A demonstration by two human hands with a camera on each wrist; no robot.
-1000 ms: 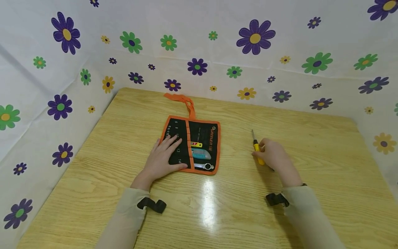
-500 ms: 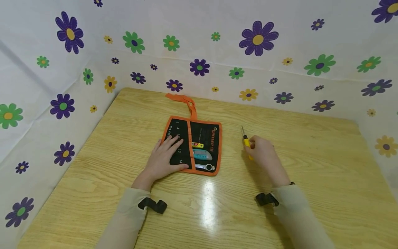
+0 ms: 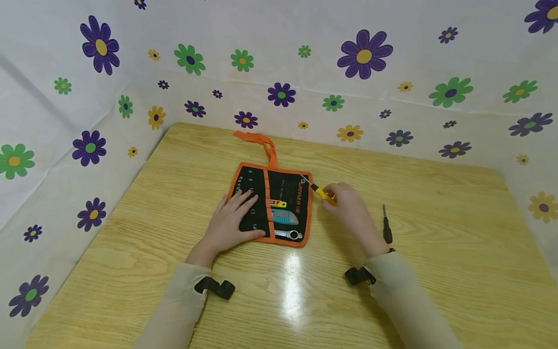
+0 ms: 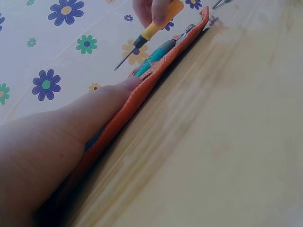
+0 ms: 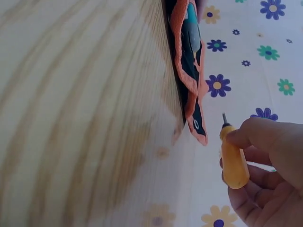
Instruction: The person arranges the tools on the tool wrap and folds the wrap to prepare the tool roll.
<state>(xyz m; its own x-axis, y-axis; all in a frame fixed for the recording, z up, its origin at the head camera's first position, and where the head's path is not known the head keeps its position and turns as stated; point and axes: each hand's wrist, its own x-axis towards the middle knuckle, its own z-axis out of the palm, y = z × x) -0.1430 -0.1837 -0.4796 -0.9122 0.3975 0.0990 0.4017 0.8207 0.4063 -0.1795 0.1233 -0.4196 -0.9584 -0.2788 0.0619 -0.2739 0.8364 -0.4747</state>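
Note:
A black tool pouch point(image 3: 279, 186) with orange edging lies flat on the table. My left hand point(image 3: 228, 218) rests on its pocket side with fingers spread. Poking out of the pockets are a yellow-handled tool point(image 3: 278, 204), a teal utility knife point(image 3: 285, 217) and a ratchet wrench point(image 3: 287, 234). In my right hand point(image 3: 346, 206) I pinch a yellow screwdriver point(image 3: 323, 194) by its handle. Its shaft points left, over the pouch's upper right corner. The left wrist view shows the screwdriver point(image 4: 149, 33) raised above the pouch, tip downward.
A second screwdriver point(image 3: 387, 225) with a dark handle lies on the table beside my right wrist. An orange tie strap point(image 3: 261, 143) trails from the pouch toward the back edge. Behind the wooden table point(image 3: 436, 218) hangs a white flowered cloth point(image 3: 314, 68).
My right hand has moved left with the yellow screwdriver, from the bare table to the pouch's edge, exposing the dark screwdriver. My left hand stays on the pouch.

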